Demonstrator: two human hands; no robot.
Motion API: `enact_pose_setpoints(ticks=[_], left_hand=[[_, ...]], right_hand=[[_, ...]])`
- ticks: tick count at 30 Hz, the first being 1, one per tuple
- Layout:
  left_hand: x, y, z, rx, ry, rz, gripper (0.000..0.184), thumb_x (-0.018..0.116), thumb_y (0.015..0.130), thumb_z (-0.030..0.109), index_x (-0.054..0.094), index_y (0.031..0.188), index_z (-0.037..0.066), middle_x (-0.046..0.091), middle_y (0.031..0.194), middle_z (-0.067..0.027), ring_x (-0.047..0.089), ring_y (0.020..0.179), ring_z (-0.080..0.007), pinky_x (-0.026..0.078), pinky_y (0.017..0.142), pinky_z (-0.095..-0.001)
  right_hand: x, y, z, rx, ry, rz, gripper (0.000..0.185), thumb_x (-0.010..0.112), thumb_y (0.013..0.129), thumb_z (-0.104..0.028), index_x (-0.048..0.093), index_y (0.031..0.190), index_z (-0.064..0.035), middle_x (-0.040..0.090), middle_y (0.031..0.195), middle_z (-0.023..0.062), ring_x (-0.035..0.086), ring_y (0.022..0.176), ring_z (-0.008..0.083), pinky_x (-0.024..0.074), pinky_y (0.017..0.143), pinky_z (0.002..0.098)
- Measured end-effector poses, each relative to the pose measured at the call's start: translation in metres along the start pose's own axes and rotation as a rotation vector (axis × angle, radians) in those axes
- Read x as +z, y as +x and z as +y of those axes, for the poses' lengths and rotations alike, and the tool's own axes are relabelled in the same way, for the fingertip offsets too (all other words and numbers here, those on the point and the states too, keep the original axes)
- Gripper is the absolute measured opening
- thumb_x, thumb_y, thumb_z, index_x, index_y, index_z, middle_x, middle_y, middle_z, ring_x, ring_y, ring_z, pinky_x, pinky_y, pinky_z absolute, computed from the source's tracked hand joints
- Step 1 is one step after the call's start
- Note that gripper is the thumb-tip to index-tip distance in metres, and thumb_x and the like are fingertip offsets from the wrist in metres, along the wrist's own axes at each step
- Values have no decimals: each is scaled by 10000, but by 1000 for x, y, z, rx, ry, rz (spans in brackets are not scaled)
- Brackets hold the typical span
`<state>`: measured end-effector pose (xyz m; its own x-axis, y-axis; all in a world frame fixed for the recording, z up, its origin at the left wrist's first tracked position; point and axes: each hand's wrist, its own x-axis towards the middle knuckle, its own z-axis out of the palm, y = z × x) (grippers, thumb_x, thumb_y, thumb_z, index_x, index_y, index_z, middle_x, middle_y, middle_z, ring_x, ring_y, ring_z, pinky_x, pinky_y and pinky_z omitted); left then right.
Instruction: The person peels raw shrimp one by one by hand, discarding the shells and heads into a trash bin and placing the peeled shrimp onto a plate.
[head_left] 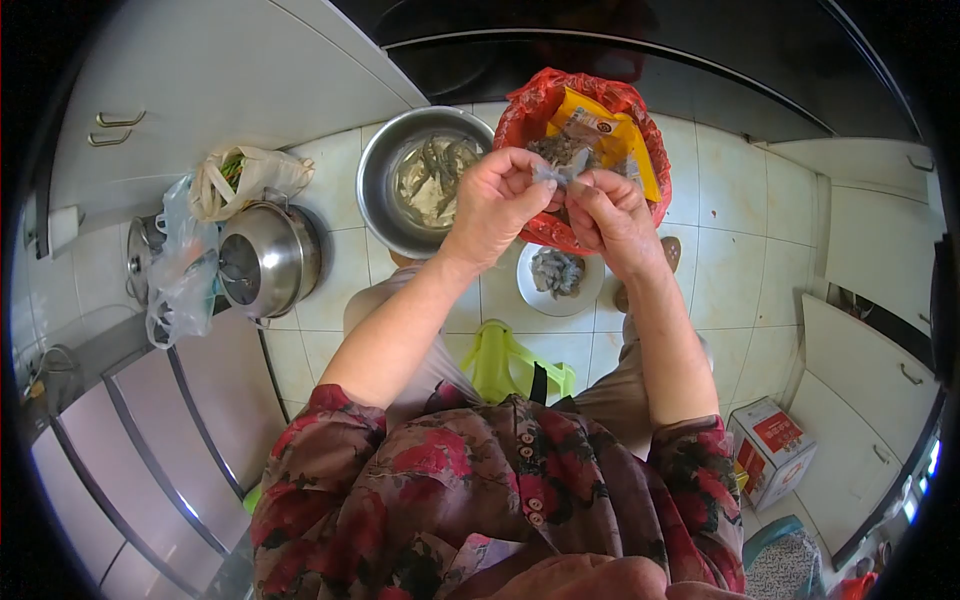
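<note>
A grey, translucent shrimp (562, 170) is pinched between both my hands, above the bin. My left hand (502, 203) grips one end with thumb and fingers. Opposite it, my right hand (613, 217) holds the other end, its fingers curled. Beneath them stands a bin lined with a red plastic bag (520, 112), containing shrimp scraps and a yellow packet (642, 165). A white bowl (530, 290) of peeled-looking shrimp (558, 272) sits on the floor below my hands. To the left, a metal basin (378, 205) holds several whole shrimp (440, 170) in shallow water.
A steel pot (262, 262), a clear plastic bag (182, 270) and a cloth bag with greens (215, 190) stand at left. Between my legs is a green plastic stool (492, 362). A cardboard box (772, 452) rests at right by the white cabinets (865, 370).
</note>
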<state>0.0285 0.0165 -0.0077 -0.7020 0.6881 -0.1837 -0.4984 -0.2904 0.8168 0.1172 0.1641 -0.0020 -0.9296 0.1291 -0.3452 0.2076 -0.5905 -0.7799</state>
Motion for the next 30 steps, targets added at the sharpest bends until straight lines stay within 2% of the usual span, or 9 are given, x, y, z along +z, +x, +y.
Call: enact_pose_setpoints(ticks=[3, 5, 6, 8, 12, 18, 21, 23, 30], left_hand=[[-1, 2, 0, 64, 66, 26, 183, 604, 828, -54, 560, 1002, -19, 637, 915, -57, 655, 818, -119, 547, 758, -242], [-3, 4, -3, 146, 229, 62, 184, 612, 810, -58, 583, 986, -11, 638, 924, -60, 663, 810, -123, 553, 720, -232], [-2, 3, -3, 146, 229, 62, 184, 612, 810, -58, 583, 986, -11, 638, 924, -60, 663, 810, -123, 553, 720, -232], [1, 2, -4, 338, 586, 60, 192, 620, 789, -65, 605, 970, -4, 636, 927, -65, 667, 808, -127, 559, 692, -227], [7, 0, 2, 440, 653, 5, 206, 625, 773, -68, 612, 967, -1, 631, 931, -71, 663, 807, -122, 565, 690, -230], [7, 0, 2, 350, 423, -27, 163, 625, 814, -38, 597, 974, -31, 638, 925, -71, 659, 800, -118, 568, 722, -233], [2, -2, 7, 125, 377, -15, 152, 606, 846, -26, 587, 995, -46, 655, 895, -81, 663, 805, -124, 568, 740, -243], [0, -2, 8, 14, 211, -56, 176, 571, 876, -12, 588, 1050, -29, 656, 933, -92, 660, 847, -156, 556, 808, -287], [-4, -3, 12, -20, 164, -53, 174, 560, 864, -19, 597, 1033, -40, 651, 940, -106, 671, 817, -166, 571, 769, -297]], right_hand=[[4, -1, -10, -63, -319, 54, 101, 611, 897, -125, 609, 887, -24, 501, 605, -40, 382, 458, 21, 288, 409, 203], [8, -1, -12, -251, -479, 185, 156, 649, 867, -67, 613, 993, 17, 584, 702, -13, 488, 540, 32, 403, 477, 201], [8, 0, -10, -250, -479, 185, 156, 649, 867, -67, 613, 993, 17, 584, 702, -13, 488, 540, 32, 403, 477, 201], [8, 1, -4, -362, -578, 161, 194, 638, 849, -8, 599, 1033, 38, 624, 799, 14, 576, 660, 48, 492, 591, 205], [7, 0, 0, -304, -529, 173, 183, 620, 843, 3, 604, 1023, 34, 642, 854, 47, 620, 755, 66, 523, 676, 208], [7, 0, 4, -435, -576, 216, 160, 600, 838, 13, 608, 996, 40, 657, 890, 57, 640, 776, 85, 540, 656, 223], [6, -1, 5, -464, -736, 207, 145, 600, 842, 4, 603, 981, 46, 665, 876, 64, 651, 764, 93, 546, 643, 228], [10, -3, 2, -311, -499, 212, 126, 592, 853, 4, 597, 973, 42, 667, 831, 75, 657, 726, 101, 546, 620, 229], [6, -2, -5, -201, -223, 82, 104, 547, 887, 3, 587, 979, 29, 661, 798, 82, 638, 654, 105, 531, 579, 222]])
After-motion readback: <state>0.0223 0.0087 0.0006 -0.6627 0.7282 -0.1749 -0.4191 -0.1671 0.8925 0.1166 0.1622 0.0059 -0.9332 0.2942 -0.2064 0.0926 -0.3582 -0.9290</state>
